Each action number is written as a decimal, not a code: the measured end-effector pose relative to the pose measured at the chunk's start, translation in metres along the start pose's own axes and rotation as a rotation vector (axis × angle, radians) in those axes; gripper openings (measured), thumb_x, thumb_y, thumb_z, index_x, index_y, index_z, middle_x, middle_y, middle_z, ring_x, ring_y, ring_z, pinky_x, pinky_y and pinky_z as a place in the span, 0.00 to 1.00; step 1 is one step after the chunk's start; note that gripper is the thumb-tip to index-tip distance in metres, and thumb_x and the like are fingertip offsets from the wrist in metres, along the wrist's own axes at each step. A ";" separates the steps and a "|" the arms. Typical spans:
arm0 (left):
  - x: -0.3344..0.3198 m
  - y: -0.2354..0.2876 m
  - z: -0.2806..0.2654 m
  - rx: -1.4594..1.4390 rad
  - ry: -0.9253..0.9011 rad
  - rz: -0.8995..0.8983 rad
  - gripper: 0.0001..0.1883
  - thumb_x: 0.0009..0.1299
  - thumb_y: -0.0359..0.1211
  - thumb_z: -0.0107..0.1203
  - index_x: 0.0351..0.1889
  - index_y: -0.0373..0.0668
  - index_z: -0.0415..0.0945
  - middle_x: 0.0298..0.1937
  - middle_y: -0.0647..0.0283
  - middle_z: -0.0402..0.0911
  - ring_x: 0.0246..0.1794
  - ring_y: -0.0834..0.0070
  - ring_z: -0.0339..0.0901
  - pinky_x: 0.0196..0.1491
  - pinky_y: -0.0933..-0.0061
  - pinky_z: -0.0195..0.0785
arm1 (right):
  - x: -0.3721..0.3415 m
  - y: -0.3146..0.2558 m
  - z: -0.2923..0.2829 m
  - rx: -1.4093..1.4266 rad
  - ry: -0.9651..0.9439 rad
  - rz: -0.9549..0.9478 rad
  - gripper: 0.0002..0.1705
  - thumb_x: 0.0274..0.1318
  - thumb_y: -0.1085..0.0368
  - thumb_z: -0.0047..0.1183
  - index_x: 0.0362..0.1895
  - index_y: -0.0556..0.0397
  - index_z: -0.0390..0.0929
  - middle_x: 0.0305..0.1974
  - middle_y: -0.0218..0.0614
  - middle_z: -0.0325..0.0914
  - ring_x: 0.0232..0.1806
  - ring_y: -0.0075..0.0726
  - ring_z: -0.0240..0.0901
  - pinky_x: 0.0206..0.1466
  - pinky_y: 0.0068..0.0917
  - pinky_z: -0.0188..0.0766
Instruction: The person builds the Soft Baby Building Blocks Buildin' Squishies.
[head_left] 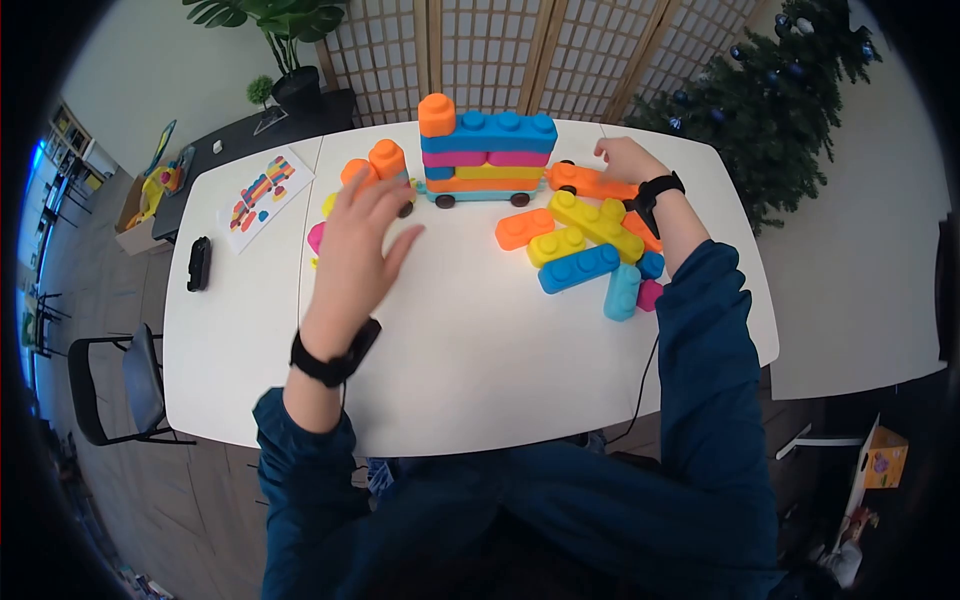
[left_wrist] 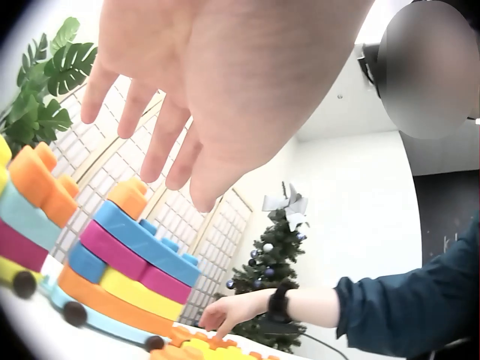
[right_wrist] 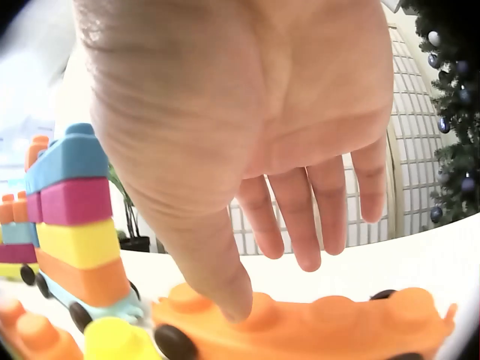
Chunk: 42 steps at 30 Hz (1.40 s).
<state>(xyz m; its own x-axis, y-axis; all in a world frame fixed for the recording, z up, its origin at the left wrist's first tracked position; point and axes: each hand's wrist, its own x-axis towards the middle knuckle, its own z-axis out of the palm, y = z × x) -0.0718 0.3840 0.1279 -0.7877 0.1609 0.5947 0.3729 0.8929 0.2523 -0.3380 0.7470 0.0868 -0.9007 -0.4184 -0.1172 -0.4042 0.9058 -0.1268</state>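
My left hand is raised over the table with fingers spread and nothing held, overlapping a small wheeled toy wagon topped with orange blocks. Right of that wagon stands a taller one, stacked in orange, yellow, magenta and blue, with an orange block on top at its left end. At the far right, my right hand hangs over a low orange wheeled base with studs. The right thumb tip is right at one stud, while the other fingers extend loosely beyond the base.
Loose blocks in yellow, blue, light blue and other colours lie before the right forearm. A printed picture sheet and a black object lie at the left. A cable crosses the table's front edge.
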 end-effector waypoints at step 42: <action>-0.112 0.041 0.015 -0.407 -0.373 -0.266 0.41 0.59 0.36 0.75 0.70 0.40 0.68 0.67 0.51 0.74 0.66 0.52 0.72 0.67 0.61 0.68 | -0.197 -0.181 0.061 0.111 0.057 -0.463 0.29 0.39 0.60 0.68 0.51 0.51 0.82 0.41 0.35 0.80 0.46 0.43 0.79 0.44 0.39 0.78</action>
<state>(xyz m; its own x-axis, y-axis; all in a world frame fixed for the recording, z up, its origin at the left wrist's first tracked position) 0.0239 0.4090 0.0603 -0.9706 0.1569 0.1826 0.2396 0.7021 0.6705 -0.0779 0.6613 0.0731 -0.6386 -0.7689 0.0304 -0.7482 0.6112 -0.2582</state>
